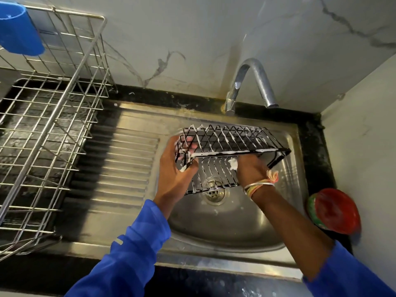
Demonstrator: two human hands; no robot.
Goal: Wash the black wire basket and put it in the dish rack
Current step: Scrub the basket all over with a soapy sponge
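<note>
Head camera, looking down: a dark stone surface (315, 146) runs along a marble-patterned wall, and a steel sink (225, 230) with a ribbed drainboard is set into it toward its right end. A steel wire dish rack (49, 129) stands at the left end of the surface, reaching from its back edge almost to its front edge, with no dishes seen in it. The black wire basket (227, 140) is held tilted above the sink's bowl, well apart from the dish rack, its wires streaked with white foam. A person in blue sleeves holds it at both ends. The left hand (173, 168) grips the basket's left end, thumb under the near corner and fingers curled round the end wires. The right hand (250, 168) is under the basket's near rim at its right half, fingers curled away from the lens; whether they clasp a wire, a scrubber or nothing cannot be told. A chrome faucet (255, 69) rises at the back edge of the surface, behind the basket, with no water seen running. A blue cup (19, 33) hangs at the rack's far left corner. A red-lidded tub (336, 211) sits at the right edge of the surface, beside the sink. The drain (214, 194) shows below the basket. Thread bands (260, 186) circle the right wrist, and a lump of foam (233, 163) clings by the right hand's fingers.
</note>
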